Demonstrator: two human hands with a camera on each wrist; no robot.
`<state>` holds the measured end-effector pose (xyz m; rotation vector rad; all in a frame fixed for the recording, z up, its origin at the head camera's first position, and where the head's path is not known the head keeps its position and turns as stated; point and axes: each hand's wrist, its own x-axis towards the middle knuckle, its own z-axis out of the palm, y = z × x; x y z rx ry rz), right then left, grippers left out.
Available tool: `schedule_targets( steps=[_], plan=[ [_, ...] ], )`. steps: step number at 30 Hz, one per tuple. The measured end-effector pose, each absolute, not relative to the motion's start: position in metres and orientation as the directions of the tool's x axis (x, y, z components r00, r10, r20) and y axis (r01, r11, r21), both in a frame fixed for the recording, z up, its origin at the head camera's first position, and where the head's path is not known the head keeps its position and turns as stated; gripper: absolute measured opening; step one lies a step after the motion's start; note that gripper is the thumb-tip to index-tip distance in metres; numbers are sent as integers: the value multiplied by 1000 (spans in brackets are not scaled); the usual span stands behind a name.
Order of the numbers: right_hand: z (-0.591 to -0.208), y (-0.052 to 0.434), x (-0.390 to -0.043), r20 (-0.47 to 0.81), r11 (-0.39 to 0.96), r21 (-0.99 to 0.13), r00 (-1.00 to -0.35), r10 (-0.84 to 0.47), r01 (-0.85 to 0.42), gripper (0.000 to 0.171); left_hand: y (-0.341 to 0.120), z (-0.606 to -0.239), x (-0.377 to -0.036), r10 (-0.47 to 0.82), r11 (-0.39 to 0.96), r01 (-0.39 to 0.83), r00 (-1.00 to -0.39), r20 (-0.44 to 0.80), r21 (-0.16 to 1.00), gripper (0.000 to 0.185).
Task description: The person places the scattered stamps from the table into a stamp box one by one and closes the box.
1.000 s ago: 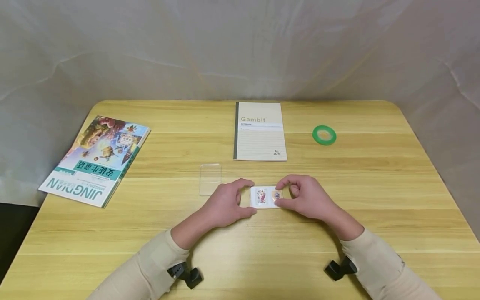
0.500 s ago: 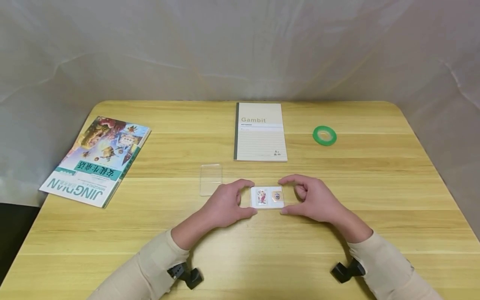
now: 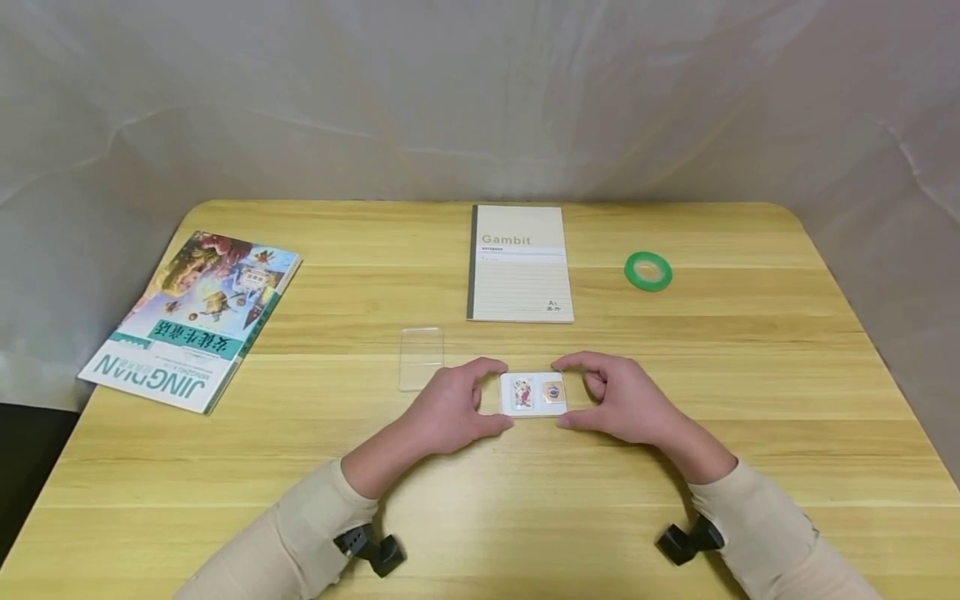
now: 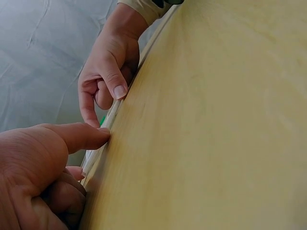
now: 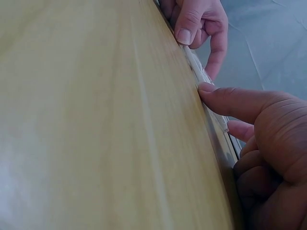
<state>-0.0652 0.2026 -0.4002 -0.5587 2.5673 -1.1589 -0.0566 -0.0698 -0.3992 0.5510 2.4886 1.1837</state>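
Note:
In the head view a small flat white case [image 3: 536, 403] lies crosswise on the table in front of the person. On its face are two small stamp-like pictures: a taller one with a red figure [image 3: 522, 393] and a squarer tan one [image 3: 552, 392]. The left hand [image 3: 453, 407] holds the case's left end between thumb and forefinger. At the right end the right hand [image 3: 632, 402] does the same, thumb on the near edge and forefinger on the far edge. Both wrist views show the case edge-on. A clear plastic cover [image 3: 422, 358] lies just beyond the left hand.
A cream notebook [image 3: 521, 283] lies behind the case. To its right is a green roll of tape [image 3: 648, 272]. A colourful book [image 3: 191, 321] rests slantwise at the table's left side. Pale cloth [image 3: 480, 100] hangs behind the wooden table [image 3: 480, 517].
The right thumb and forefinger have drawn back from over the tan picture to the case's right end, uncovering it. The left hand stays in place.

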Motion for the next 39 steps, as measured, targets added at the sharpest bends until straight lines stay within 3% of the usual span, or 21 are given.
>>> schedule_targets(
  steps=[22,39],
  plan=[
    [-401,202,-65,-85,598,-770,-892,-444,-224,59,-105,-385,-60,356,549,170,-934,-45,818,79],
    [-401,202,-65,-93,599,-771,-894,-438,-214,59,-158,-390,-82,278,636,107,-956,-97,765,81]
  ],
)
